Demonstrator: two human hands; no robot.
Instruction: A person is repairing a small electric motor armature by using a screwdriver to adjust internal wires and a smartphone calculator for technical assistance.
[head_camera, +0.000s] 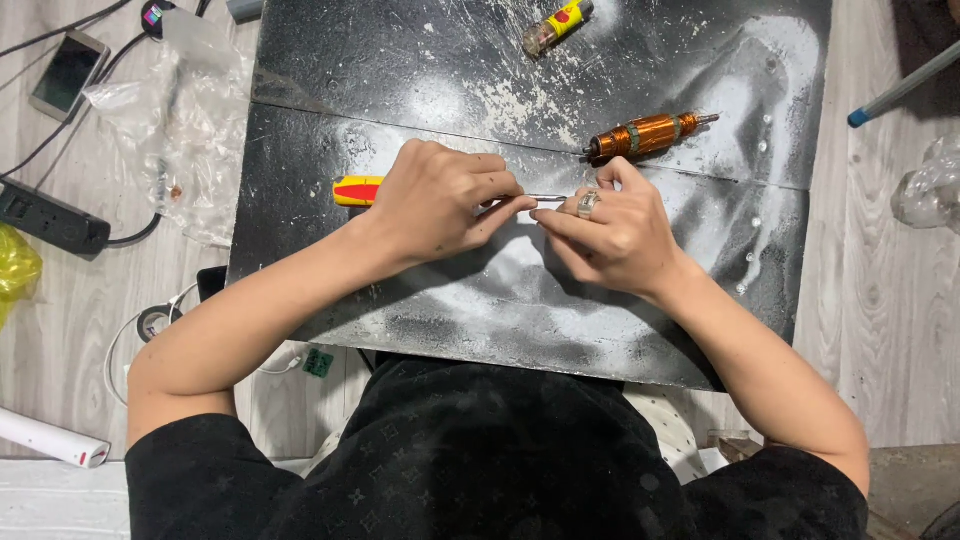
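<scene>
Nearest to you is your own black patterned shirt (480, 450), with both bare forearms reaching forward over the near edge of the table (520, 330), a dark board smeared with white powdery patches.

Your left hand (440, 205) is curled closed around a screwdriver (358, 190); its red and yellow handle sticks out to the left of your fist, and the thin metal shaft runs out to the right between your thumb and forefinger. Your right hand (615, 235) meets it there, fingers bent and drawn together, pinching at the tip of the shaft. Whatever small part sits at that tip is hidden by your fingertips, so you cannot tell what it is. A silver ring (588, 205) shows on one finger of the right hand. The two hands are nearly touching, low over the middle of the table.

Just beyond your right hand lies a copper-wound motor armature (645, 135), tilted, its thin shaft pointing right. Farther back, near the far edge, lies a small lighter (557, 25) with a yellow and red wrap.

Off the table on the floor to your left are a crumpled clear plastic bag (180, 120), a black power strip (50, 215) and, farther away, a phone (68, 75).
</scene>
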